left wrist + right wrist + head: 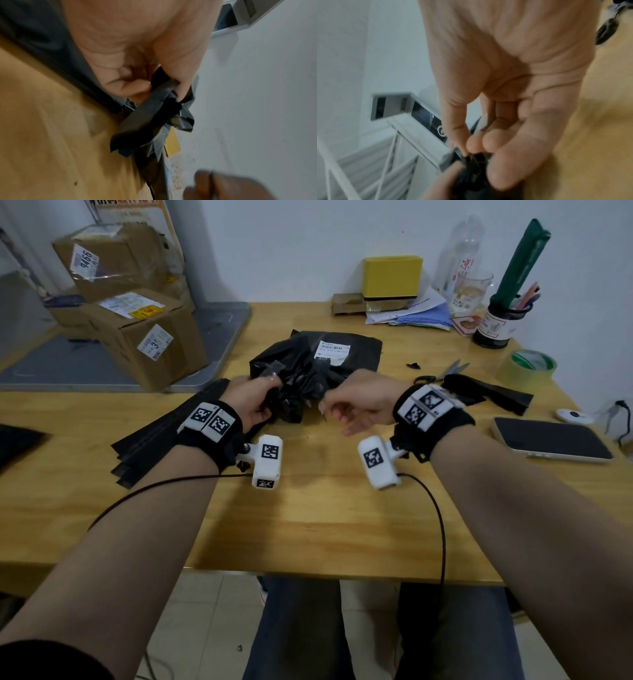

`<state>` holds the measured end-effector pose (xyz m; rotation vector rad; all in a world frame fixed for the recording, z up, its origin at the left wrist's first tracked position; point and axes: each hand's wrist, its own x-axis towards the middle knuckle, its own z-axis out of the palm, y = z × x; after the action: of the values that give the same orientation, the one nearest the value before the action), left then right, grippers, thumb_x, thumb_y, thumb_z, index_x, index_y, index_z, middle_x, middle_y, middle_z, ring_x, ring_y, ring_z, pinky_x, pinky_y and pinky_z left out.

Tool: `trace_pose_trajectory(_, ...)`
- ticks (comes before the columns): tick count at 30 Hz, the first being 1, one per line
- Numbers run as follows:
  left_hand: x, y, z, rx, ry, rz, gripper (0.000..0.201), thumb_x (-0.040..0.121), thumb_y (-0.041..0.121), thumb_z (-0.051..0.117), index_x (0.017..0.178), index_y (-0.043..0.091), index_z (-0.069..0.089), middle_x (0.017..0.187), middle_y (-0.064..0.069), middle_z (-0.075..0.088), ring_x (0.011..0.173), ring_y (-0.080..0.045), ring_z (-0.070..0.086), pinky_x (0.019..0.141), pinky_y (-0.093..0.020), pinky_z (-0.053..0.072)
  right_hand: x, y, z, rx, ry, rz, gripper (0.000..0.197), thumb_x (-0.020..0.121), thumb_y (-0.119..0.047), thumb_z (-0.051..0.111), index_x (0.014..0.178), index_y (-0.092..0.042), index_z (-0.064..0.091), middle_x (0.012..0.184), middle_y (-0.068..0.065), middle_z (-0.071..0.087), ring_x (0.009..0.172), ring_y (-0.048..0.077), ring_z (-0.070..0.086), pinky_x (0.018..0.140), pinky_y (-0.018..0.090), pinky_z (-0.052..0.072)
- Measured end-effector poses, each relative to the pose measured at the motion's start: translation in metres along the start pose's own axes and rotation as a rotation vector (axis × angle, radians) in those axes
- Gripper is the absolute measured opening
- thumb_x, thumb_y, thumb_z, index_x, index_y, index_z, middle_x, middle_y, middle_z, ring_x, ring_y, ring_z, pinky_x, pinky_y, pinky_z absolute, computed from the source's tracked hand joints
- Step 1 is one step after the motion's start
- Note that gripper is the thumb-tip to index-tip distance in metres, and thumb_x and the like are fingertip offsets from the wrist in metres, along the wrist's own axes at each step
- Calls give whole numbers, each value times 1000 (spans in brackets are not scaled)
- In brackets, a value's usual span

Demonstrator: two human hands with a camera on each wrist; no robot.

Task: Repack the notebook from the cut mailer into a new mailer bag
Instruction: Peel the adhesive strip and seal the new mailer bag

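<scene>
We see our left hand [251, 402] clutching the black mailer [308, 364]'s crumpled end; our right hand [356, 402] pinches it opposite, palms facing.

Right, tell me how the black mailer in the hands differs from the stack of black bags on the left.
The mailer is crumpled and bulging; the stack of bags lies flat and smooth. The mailer bears a white shipping label; the stack shows none. The left hand grips the mailer's bunched end and the right hand pinches it; nothing holds the stack. Both are black plastic on the wooden table.

Mailer [318, 361] mid-table [308, 525]; scissors [442, 374] right; boxes [137, 313] left.
</scene>
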<state>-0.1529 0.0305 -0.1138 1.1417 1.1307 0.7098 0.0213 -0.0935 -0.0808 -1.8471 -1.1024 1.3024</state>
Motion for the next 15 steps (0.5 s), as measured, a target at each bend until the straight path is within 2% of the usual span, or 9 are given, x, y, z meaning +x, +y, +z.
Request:
trace_pose_trajectory(2, -2, 0, 11, -23, -48, 43, 33, 87, 11, 70, 119, 9, 64, 111, -12, 73, 97, -22, 71, 74, -31, 59, -6, -9, -9, 135, 36, -81, 11, 89, -15, 74, 98, -8, 70, 64, 0, 62, 53, 10, 56, 54, 28, 56)
trace_pose_trajectory(4, -8, 2, 27, 15, -122, 101, 32, 89, 7, 67, 121, 7, 65, 106, -12, 74, 94, -23, 72, 68, -32, 60, -10, -14, -14, 234, 95, -149, 12, 89, -18, 75, 96, -10, 69, 64, 0, 62, 52, 11, 55, 50, 26, 53)
trace_pose_trajectory(7, -17, 5, 52, 104, -227, 182, 28, 89, 2, 64, 116, 11, 68, 108, -13, 74, 100, -27, 71, 82, -42, 61, -10, -15, -16, 264, 224, -202, 13, 89, -19, 74, 96, -8, 70, 62, 0, 61, 48, 12, 53, 47, 24, 50)
trace_pose_trajectory(8, -20, 7, 59, 131, -255, 202, 30, 89, 0, 62, 116, 13, 67, 109, -13, 73, 100, -27, 71, 83, -44, 61, -9, -13, -16, 262, 270, -207, 12, 90, -17, 73, 94, -7, 69, 62, 1, 60, 47, 13, 52, 46, 24, 50)
trace_pose_trajectory(12, -27, 15, 78, 170, -364, 201, 30, 89, 3, 63, 118, 10, 63, 103, -10, 71, 93, -24, 69, 68, -34, 57, -5, 0, -22, 280, 432, -206, 11, 96, -13, 63, 87, -5, 65, 64, 5, 51, 44, 15, 50, 46, 28, 54)
trace_pose_trajectory(15, -28, 18, 86, 82, -417, 157, 28, 94, 15, 63, 119, 4, 64, 100, -11, 70, 87, -22, 68, 67, -30, 54, -6, 11, -32, 294, 435, -205, 12, 98, -15, 63, 93, -4, 67, 68, 7, 50, 47, 15, 53, 49, 30, 57)
